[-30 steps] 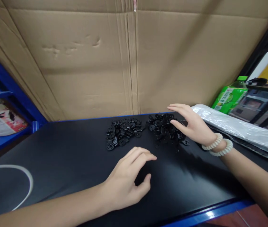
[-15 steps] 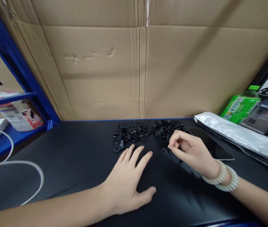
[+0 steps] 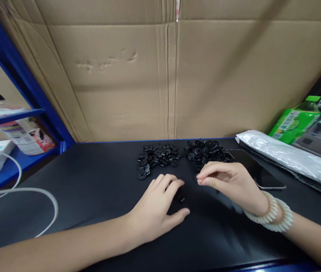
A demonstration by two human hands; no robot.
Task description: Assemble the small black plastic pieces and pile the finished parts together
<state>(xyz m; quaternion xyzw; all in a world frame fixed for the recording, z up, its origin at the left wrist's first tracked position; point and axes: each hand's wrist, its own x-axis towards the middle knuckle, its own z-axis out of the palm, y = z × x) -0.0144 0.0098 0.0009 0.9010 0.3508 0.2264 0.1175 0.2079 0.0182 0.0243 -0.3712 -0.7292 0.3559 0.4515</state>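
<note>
Two heaps of small black plastic parts lie on the black tabletop (image 3: 98,177): a left heap (image 3: 160,155) and a right heap (image 3: 205,151), with round pierced discs among them. My left hand (image 3: 160,207) hovers low over the table in front of the left heap, thumb and fingers apart. A small black part (image 3: 181,198) lies between its thumb and fingertips, not gripped. My right hand (image 3: 222,177), with two pale coil bands on the wrist, is pinched at the front of the right heap, fingertips beside a disc. Whatever the pinch holds is hidden.
A dark tablet-like slab (image 3: 253,170) lies right of the right heap, beside a silvery plastic package (image 3: 284,155). A green bottle (image 3: 296,119) stands behind that. A white cable (image 3: 54,204) loops in from the left. Cardboard (image 3: 120,83) walls the back.
My left hand's fingers have curled in toward the thumb, and a small black part now shows between them. My right hand has moved slightly left and down, still pinched. The view has shifted slightly.
</note>
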